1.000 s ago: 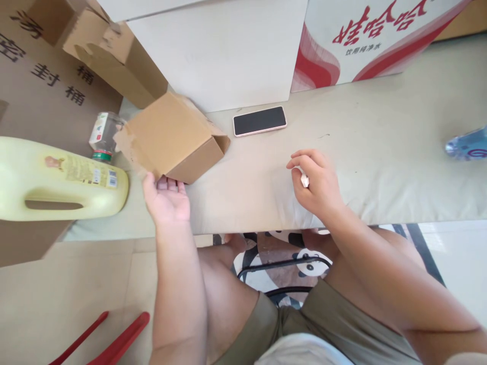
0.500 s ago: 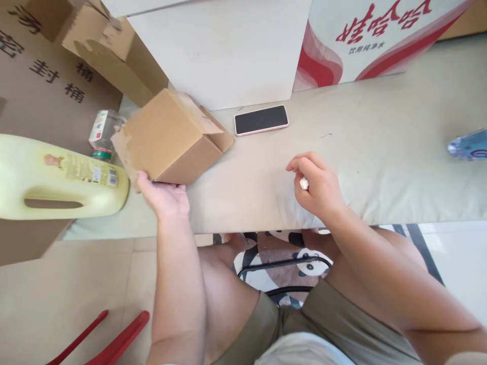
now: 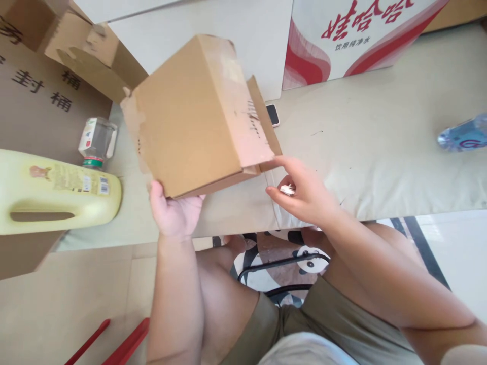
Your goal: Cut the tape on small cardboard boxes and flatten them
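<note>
A brown cardboard box (image 3: 182,116) is tilted above the padded surface, with tape and dark marks on its right side. My left hand (image 3: 177,210) is shut on its lower left edge, thumb on the near face and fingers underneath. My right hand (image 3: 304,192) is at the box's right corner, its index fingertip at the edge of the flap (image 3: 262,116). A small white object (image 3: 287,189), its kind not clear, sits within the curled fingers of that hand. Behind the box, a phone (image 3: 273,115) is mostly hidden.
On the left lie a big pale yellow jug (image 3: 61,192) and a clear bottle (image 3: 97,142) with a green cap. White cartons (image 3: 243,30) and a red-and-white carton (image 3: 350,45) stand at the back. At the right lies a water bottle (image 3: 464,134). Red bars (image 3: 127,342) show at lower left.
The cardboard box has been raised and shifted right in my left hand, now covering most of the phone. My right hand has moved left to the box's corner, its index finger stretched out.
</note>
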The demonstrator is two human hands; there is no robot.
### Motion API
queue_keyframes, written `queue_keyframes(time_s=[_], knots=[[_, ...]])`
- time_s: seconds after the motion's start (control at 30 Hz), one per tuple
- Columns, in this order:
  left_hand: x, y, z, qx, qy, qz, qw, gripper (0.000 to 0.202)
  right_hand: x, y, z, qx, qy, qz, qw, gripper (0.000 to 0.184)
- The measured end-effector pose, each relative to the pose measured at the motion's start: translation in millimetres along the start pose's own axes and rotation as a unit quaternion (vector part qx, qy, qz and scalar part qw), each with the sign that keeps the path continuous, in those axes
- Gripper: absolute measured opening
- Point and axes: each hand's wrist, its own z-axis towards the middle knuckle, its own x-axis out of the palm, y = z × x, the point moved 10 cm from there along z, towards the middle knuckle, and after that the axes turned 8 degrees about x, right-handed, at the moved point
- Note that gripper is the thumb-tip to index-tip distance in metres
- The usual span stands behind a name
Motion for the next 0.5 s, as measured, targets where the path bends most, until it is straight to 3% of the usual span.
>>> queue_keyframes(time_s=[0.1,0.2,0.27,0.4,0.5], knots=[[3.4,13.1,-7.0,-0.042,0.003,0.016,0.999,0.057,-1.8,-8.4,1.1,0.038,-0.006,0.084,0.996,0.058],[2.5,18.6,-9.9,-0.054,-0.003,0.026,0.998,0.059,4.4,-14.0,2.0,0.059,0.021,0.16,0.985,0.06],[1.1,20.0,-10.1,-0.055,-0.009,0.035,0.998,0.062,10.1,-13.0,2.2,0.053,0.05,0.175,0.982,0.049],[-0.1,22.4,-9.4,-0.061,-0.019,0.05,0.997,0.062,20.1,-3.1,0.9,0.019,0.105,0.116,0.987,0.009],[1.5,15.1,-5.6,-0.021,-0.025,0.041,0.999,0.053,9.2,-10.0,3.6,0.066,0.049,0.142,0.986,0.019]])
